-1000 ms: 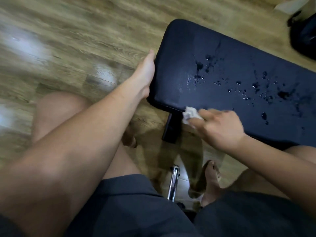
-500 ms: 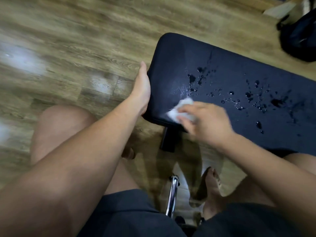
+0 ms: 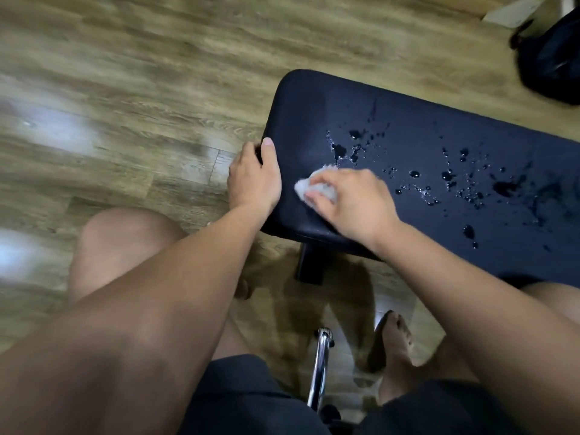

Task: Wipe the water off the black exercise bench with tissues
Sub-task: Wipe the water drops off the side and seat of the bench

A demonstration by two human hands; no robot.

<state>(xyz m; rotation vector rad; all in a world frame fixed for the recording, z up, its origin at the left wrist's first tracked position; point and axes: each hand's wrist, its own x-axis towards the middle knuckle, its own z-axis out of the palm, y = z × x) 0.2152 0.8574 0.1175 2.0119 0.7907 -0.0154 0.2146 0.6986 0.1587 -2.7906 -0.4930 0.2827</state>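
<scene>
The right hand (image 3: 351,202) had its grip closed around a crumpled white tissue (image 3: 314,185), pressed flat to the worktop, the black exercise bench (image 3: 423,142), near its end. The left hand (image 3: 254,180) clamped that end of the pad, thumb over the top edge, fingers wrapped round the side, steadying it.

And the water (image 3: 414,174) was mostly unwiped! Beads and small pools sat from just at twelve o'clock of the tissue out toward three o'clock, with the biggest dark patches far along the pad and a couple of stray drops near the front edge.

Where could it go wrong? One small wad against that much water: it looked likely to soak through and start smearing rather than lifting. A hard sweep toward the near edge could push drops off onto the wooden floor (image 3: 125,89), right by the bare foot (image 3: 397,337). Wet tissue might also shred and leave bits on the pad.

The bench's long axis ran from ten o'clock to four o'clock, its rounded end pointing toward ten, the rest going out of frame at right. Strokes along that line seemed the sensible bet.
</scene>
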